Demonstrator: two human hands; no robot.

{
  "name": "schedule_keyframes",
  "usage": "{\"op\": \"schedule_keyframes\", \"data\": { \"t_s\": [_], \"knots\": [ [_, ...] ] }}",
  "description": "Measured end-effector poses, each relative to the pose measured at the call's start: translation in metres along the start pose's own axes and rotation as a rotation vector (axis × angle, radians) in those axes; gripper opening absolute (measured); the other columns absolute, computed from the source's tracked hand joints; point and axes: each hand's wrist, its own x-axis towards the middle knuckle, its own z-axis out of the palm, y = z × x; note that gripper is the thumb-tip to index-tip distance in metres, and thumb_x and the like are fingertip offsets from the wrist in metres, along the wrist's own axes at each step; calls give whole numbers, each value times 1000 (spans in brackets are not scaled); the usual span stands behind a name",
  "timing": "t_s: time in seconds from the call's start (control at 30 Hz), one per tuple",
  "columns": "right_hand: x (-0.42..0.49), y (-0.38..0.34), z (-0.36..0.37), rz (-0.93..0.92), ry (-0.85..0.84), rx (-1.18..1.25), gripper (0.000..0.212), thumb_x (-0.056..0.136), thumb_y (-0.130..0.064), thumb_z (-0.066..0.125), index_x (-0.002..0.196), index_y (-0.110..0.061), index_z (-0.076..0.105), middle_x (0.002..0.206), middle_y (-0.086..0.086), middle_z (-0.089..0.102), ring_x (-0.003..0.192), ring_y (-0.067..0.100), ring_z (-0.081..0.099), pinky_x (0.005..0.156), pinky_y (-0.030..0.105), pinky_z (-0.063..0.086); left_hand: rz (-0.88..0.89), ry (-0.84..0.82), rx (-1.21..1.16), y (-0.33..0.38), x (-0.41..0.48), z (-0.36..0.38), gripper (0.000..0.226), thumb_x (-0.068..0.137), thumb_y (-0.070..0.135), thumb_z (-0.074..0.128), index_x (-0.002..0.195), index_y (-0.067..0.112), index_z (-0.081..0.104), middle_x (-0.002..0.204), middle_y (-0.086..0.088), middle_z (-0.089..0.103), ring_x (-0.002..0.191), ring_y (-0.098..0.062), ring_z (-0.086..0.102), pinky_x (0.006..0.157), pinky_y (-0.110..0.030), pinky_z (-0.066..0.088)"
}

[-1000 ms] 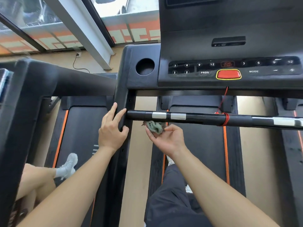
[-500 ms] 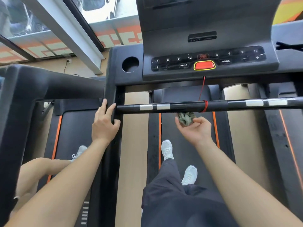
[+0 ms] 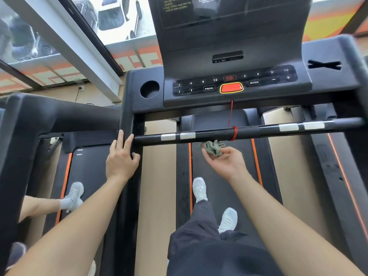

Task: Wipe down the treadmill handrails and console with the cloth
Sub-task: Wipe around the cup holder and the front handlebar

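A black crossbar handrail with white tape bands runs across the treadmill under the console. My right hand is palm up just below the bar, holding a bunched grey-green cloth that touches the bar's underside near the red cord loop. My left hand rests flat, fingers apart, on the black left upright where the bar joins it. The console carries a red stop button and a row of number keys.
A round cup hole sits left of the console. A second treadmill's thick black arm is at the left, with another person's leg and white shoe on its belt. My own legs and shoes stand on the belt below.
My right hand has slid the cloth rightward along the underside of the crossbar, from near the left tape bands to beside the red cord loop. My left hand stays on the upright.
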Motion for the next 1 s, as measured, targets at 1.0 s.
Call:
{"op": "schedule_keyframes", "data": {
  "t_s": [1.0],
  "knots": [
    [21,23,22,-1480,-218,-2479,48,86,-6,55,133,-14,62,140,7,60,134,29,51,107,45,40,190,0,10,112,23,26,61,97,68,42,141,28,58,145,5,59,144,-23,43,118,-59,26]
  ]
}}
